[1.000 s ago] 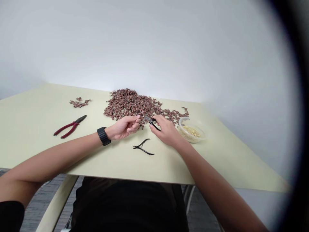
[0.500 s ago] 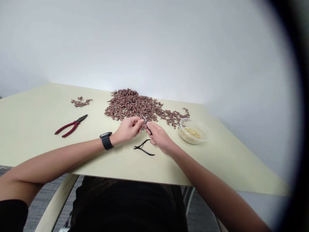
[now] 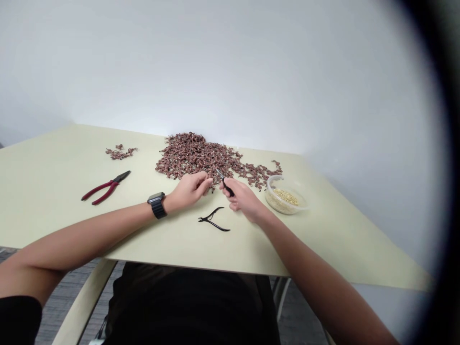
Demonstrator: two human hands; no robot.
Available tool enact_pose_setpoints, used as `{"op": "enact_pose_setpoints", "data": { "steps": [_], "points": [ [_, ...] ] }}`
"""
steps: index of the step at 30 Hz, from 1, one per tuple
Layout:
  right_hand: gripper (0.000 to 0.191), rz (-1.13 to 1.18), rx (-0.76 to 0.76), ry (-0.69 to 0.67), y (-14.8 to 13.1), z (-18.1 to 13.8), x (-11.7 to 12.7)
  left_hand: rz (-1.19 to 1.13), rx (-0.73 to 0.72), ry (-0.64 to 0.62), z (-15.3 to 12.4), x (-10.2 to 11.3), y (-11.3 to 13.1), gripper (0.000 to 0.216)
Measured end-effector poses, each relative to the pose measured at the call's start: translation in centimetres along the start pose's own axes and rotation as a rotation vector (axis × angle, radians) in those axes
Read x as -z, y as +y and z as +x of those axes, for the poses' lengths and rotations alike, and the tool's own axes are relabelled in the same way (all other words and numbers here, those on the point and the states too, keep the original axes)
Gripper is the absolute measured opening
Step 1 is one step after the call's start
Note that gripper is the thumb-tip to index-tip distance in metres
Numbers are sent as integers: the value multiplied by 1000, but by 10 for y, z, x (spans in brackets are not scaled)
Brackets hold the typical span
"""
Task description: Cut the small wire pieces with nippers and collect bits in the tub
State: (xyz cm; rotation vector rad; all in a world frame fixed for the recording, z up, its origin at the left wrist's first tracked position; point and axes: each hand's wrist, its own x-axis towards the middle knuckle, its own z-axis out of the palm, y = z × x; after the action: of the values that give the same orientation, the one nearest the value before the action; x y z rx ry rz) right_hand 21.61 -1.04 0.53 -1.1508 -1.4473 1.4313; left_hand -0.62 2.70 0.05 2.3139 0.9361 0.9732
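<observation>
My right hand (image 3: pixel 241 196) is wrapped round a small black-handled tool with a slim metal tip (image 3: pixel 227 187); its exact kind is too small to tell. The tip points up and left, toward a big heap of small reddish-brown pieces (image 3: pixel 194 155). Just left of it, my left hand (image 3: pixel 191 189) is closed with thumb and fingers together, at the near edge of the heap. Whatever is in that pinch is hidden. Black nippers (image 3: pixel 212 220) lie on the table below and between the two hands.
On the left lie red-handled pliers (image 3: pixel 107 188), with a small group of brown pieces (image 3: pixel 120 152) behind them. A clear round tub (image 3: pixel 278 207) holding small golden bits stands right of my right hand. The pale table (image 3: pixel 151 244) meets a white wall at the back.
My right hand has drawn a little to the right with the tool, and its tip has come away from my left fingers. My left hand has barely moved.
</observation>
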Motion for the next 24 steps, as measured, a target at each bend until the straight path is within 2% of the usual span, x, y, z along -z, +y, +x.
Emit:
{"op": "enact_pose_setpoints", "data": {
  "steps": [2,3,6,13,24],
  "points": [
    [35,-363,219,176,8,3,4,-238,104,-67,-1,0,10,45],
    [34,-513,298,218,11,5,7,-343,145,-101,0,0,13,46],
    [30,-769,419,234,16,7,13,-563,215,-157,1,0,14,46],
    [29,-931,535,220,16,6,20,-693,240,-160,4,-2,8,46],
    [34,-1003,552,220,13,4,24,-676,243,-163,4,-1,9,46]
  ]
}}
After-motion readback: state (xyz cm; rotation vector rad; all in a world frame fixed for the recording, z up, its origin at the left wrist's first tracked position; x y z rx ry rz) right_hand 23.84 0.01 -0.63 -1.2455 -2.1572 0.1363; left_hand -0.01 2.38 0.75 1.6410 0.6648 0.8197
